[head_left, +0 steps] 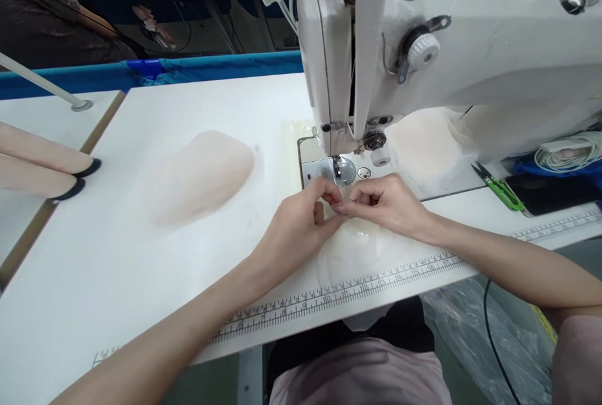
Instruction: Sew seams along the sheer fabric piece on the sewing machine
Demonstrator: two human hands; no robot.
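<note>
My left hand (308,220) and my right hand (388,204) meet just in front of the presser foot (337,167) of a white sewing machine (329,66). Thumb and fingers of both are pinched together, tip to tip. Whatever lies between them is too small and too hidden to make out. Below the fingers, something thin and see-through glints on the table. A sheer, pale beige fabric piece (211,163) lies flat to the left of my hands. More pale, sheer fabric (426,142) rests beneath the machine arm on the right.
Green thread snips (501,189) lie beside a dark phone (555,195) at the right. A printed ruler (329,298) runs along the front edge of the white table (141,292). Two beige, dark-tipped padded forms (42,173) reach in from the left. Another person (51,13) is behind.
</note>
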